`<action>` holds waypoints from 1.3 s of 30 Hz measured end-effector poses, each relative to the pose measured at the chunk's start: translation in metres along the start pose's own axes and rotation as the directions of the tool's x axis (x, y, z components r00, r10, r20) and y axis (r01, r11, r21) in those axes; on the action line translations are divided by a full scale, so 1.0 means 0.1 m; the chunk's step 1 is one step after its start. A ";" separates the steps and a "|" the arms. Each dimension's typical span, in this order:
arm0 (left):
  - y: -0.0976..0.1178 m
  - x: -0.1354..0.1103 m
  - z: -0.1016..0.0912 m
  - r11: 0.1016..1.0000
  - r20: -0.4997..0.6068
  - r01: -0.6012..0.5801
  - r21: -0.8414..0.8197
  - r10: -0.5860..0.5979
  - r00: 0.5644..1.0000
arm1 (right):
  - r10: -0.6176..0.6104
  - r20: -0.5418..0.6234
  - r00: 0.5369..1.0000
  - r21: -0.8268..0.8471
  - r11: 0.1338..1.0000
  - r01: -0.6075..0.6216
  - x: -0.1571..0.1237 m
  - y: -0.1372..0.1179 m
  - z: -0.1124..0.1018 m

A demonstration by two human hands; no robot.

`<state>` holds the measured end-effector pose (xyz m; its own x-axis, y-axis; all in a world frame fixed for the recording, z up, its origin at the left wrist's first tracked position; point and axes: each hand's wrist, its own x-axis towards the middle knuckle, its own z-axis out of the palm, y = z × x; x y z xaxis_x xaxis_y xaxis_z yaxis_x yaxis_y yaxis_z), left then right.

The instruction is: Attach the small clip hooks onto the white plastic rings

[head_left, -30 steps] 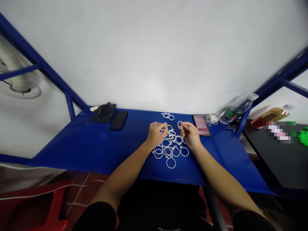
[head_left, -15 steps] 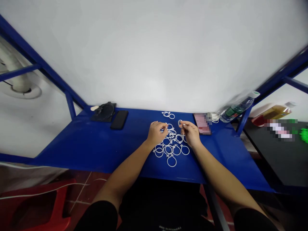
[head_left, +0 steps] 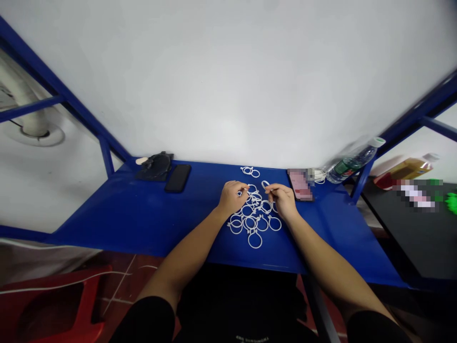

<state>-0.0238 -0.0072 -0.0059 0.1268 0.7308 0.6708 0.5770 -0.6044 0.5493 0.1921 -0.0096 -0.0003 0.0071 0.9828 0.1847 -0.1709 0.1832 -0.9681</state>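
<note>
A heap of several white plastic rings [head_left: 254,216] lies on the blue table [head_left: 143,214] in front of me. My left hand [head_left: 231,196] hovers at the heap's left side, its fingers pinched on one white ring. At the heap's right side my right hand [head_left: 283,198] pinches another small white ring [head_left: 265,185] between thumb and finger. A separate pair of joined rings [head_left: 250,170] rests farther back near the wall.
A black phone [head_left: 177,177] and a dark folded item [head_left: 155,166] lie at the back left. A phone [head_left: 300,184], a white cable [head_left: 319,176] and a tipped plastic bottle [head_left: 353,161] are at the back right. A red stool [head_left: 53,309] stands lower left.
Both hands stay at the heap. The ring pinched in my right hand has tilted slightly and the hand has shifted a little left.
</note>
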 end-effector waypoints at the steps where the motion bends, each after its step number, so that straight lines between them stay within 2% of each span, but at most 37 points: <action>1: -0.01 0.00 0.00 1.000 0.010 0.004 0.001 -0.004 1.000 | -0.007 0.008 1.000 -0.005 1.000 0.008 0.00 0.00 0.00; 8: -0.02 -0.01 0.01 1.000 0.021 0.010 -0.009 -0.010 1.000 | -0.084 0.033 0.996 -0.049 0.995 0.085 -0.04 -0.06 0.04; 15: -0.03 0.00 -0.01 0.998 0.008 -0.007 -0.059 0.008 1.000 | -0.076 0.054 0.996 -0.170 0.982 0.085 -0.05 -0.01 0.04; 24: -0.01 0.01 -0.01 0.991 0.010 0.008 -0.133 -0.007 1.000 | -0.120 0.123 0.985 -0.429 0.889 0.162 -0.06 0.04 -0.02; 31: 0.00 0.02 -0.02 0.992 -0.017 0.000 -0.127 -0.002 1.000 | -0.174 0.180 0.968 -0.526 0.815 0.244 -0.05 0.04 -0.04; 36: -0.02 0.03 -0.03 0.996 -0.016 0.058 -0.069 -0.060 0.998 | -0.187 0.196 0.963 -0.540 0.799 0.265 -0.04 0.05 -0.05; 39: -0.03 0.02 -0.04 0.996 -0.019 0.001 -0.084 -0.003 1.000 | -0.177 0.223 0.959 -0.546 0.792 0.273 -0.04 0.05 -0.05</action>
<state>-0.0284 -0.0054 -0.0041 0.1098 0.7263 0.6785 0.5077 -0.6279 0.5899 0.1959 -0.0125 -0.0068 -0.1826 0.9041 0.3864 0.4048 0.4273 -0.8084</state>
